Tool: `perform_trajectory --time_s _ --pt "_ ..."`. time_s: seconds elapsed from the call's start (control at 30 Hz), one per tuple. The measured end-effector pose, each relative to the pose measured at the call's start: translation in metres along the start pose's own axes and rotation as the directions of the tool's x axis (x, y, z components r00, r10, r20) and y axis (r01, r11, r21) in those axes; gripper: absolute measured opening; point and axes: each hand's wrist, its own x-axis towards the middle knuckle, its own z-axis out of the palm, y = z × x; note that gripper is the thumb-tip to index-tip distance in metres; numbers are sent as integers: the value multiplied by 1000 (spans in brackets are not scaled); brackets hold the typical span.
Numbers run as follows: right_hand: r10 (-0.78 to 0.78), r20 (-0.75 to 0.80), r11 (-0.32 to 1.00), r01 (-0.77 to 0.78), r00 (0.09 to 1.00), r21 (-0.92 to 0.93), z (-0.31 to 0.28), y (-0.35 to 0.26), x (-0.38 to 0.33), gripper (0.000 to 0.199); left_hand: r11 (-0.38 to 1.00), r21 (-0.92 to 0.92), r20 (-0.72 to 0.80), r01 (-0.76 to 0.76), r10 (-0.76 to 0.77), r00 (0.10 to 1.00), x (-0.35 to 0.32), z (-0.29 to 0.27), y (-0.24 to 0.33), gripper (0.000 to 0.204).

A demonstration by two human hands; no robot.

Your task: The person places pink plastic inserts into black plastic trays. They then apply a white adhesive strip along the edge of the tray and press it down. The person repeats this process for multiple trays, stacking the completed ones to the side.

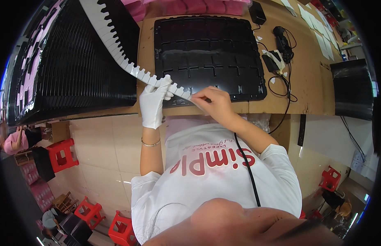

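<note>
A long white notched strip (116, 45) runs from the upper left down to my hands. My left hand (153, 102), in a white glove, grips the strip near its lower end. My right hand (213, 102), bare, pinches the very end of the strip at the front edge of a black moulded panel (211, 53). The panel lies flat on the brown workbench (305, 82), ribbed inner side up. Both hands meet just in front of the panel's lower left corner.
A large stack of black ribbed panels (71, 69) lies to the left. A black tool with cable (282, 41) and small white scraps sit right of the panel. Another black panel (352, 88) is at far right. Red stools (61, 153) and another person (14, 141) are on the floor.
</note>
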Motion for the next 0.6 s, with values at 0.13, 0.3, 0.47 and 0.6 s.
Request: perform_trajectory --time_s 0.13,0.3,0.47,0.6 --pt "-401 129 912 409 907 -41 -15 -21 34 12 997 -77 -56 -9 5 998 14 -8 -7 25" --pt "-64 123 992 49 990 118 -7 52 166 12 995 91 24 33 -36 999 13 -9 -3 32" --pt "183 208 976 -153 961 -154 24 130 270 18 975 199 39 95 -104 994 8 3 15 27" --pt "205 196 870 -87 959 -485 41 129 280 20 984 142 57 110 -119 991 11 -5 4 30"
